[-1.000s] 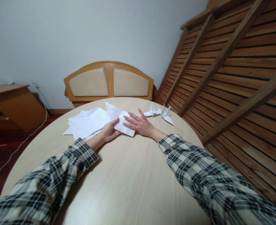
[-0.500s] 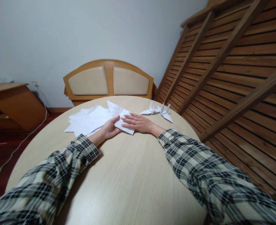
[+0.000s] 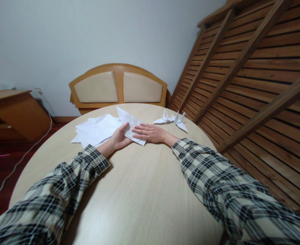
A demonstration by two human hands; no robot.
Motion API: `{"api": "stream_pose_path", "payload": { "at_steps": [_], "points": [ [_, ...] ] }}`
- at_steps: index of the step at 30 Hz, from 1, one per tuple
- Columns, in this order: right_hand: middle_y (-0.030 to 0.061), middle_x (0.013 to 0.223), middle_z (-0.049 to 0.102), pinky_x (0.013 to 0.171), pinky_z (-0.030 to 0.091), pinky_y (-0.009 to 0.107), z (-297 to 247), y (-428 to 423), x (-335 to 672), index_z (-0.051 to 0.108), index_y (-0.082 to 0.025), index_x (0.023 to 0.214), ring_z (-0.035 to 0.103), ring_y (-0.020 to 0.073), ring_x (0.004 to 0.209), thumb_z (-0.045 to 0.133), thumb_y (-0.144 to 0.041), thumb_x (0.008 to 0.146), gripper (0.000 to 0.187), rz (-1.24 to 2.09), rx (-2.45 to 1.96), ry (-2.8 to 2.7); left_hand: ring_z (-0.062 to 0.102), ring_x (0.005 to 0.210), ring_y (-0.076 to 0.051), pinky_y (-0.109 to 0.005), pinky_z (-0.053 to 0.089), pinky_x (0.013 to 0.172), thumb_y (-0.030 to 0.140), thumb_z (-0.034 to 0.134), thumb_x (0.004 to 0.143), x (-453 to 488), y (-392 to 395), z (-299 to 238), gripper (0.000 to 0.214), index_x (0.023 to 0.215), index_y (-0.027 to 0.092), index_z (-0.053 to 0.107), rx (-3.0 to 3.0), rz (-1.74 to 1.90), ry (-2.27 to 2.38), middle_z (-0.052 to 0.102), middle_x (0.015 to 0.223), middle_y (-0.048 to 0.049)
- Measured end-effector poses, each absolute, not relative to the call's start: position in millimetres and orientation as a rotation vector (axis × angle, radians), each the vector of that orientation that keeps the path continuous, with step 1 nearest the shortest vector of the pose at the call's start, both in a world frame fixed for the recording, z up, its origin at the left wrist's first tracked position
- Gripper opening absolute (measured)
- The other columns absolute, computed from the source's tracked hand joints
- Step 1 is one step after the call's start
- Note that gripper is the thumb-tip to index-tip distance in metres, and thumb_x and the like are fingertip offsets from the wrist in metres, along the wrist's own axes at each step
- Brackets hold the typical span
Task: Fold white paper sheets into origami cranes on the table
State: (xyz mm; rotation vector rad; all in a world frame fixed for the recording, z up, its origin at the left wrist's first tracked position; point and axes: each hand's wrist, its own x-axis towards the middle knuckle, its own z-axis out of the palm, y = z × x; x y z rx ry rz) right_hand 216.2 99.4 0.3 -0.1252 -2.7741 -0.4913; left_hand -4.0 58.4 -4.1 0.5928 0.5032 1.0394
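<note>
A folded sheet of white paper [image 3: 127,117] lies between my hands, with a pointed corner toward the far side of the table. My left hand [image 3: 120,136] grips its left edge, thumb on top and the other fingers underneath, hidden. My right hand [image 3: 150,132] rests flat on the paper's right part, fingers stretched out and close together. Just left of my left hand is a loose pile of white paper sheets [image 3: 95,129]. Two white paper cranes stand beyond my right hand, one crane [image 3: 164,119] left of the other crane [image 3: 180,123].
The round, light wooden table [image 3: 137,190] carries all of this. Behind it stands a headboard [image 3: 120,76] with beige panels. A slatted wooden frame [image 3: 242,85] leans on the right. At left are a wooden desk [image 3: 17,115] and a white cable [image 3: 29,154].
My left thumb has slid slightly left and up on the paper. My right hand remains flat on it, nearly in the same place. The view has shifted a little.
</note>
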Motion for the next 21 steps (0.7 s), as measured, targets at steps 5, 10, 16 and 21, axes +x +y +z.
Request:
{"api": "stream_pose_path", "payload": {
  "at_steps": [5, 10, 16, 21],
  "points": [
    [0.0039, 0.157, 0.035, 0.123, 0.021, 0.042, -2.0, 100.8, 216.2, 0.040, -0.025, 0.146, 0.021, 0.0134, 0.148, 0.046, -0.015, 0.097, 0.051, -0.521, -0.138, -2.773, 0.071, 0.090, -0.022, -0.039, 0.054, 0.091, 0.029, 0.035, 0.101, -3.3, 59.2, -5.4, 0.039, 0.130, 0.009, 0.053, 0.595, 1.034, 0.527, 0.073, 0.103, -0.0142],
    [0.0041, 0.155, 0.037, 0.122, 0.024, 0.042, -6.3, 102.8, 217.8, 0.042, -0.026, 0.144, 0.024, 0.0139, 0.147, 0.048, -0.018, 0.096, 0.049, -0.480, -0.182, -2.734, 0.071, 0.090, -0.020, -0.033, 0.055, 0.089, 0.024, 0.038, 0.101, -2.2, 61.6, -9.6, 0.042, 0.138, 0.007, 0.046, 0.579, 1.053, 0.589, 0.071, 0.109, -0.0148],
    [0.0062, 0.153, 0.040, 0.121, 0.025, 0.044, -7.7, 104.3, 220.0, 0.042, -0.024, 0.144, 0.025, 0.0150, 0.147, 0.044, -0.017, 0.098, 0.047, -0.478, -0.193, -2.727, 0.070, 0.093, -0.019, -0.031, 0.054, 0.092, 0.025, 0.037, 0.102, 0.0, 62.2, -7.2, 0.038, 0.132, 0.009, 0.053, 0.539, 1.103, 0.640, 0.070, 0.114, -0.0139],
    [0.0068, 0.153, 0.041, 0.120, 0.026, 0.044, -6.3, 102.6, 222.1, 0.045, -0.023, 0.142, 0.025, 0.0160, 0.147, 0.043, -0.015, 0.099, 0.044, -0.486, -0.207, -2.719, 0.070, 0.091, -0.019, -0.030, 0.056, 0.088, 0.024, 0.037, 0.102, 0.5, 59.5, -3.1, 0.034, 0.124, 0.009, 0.058, 0.573, 1.101, 0.624, 0.069, 0.116, -0.0140]
  ]
}}
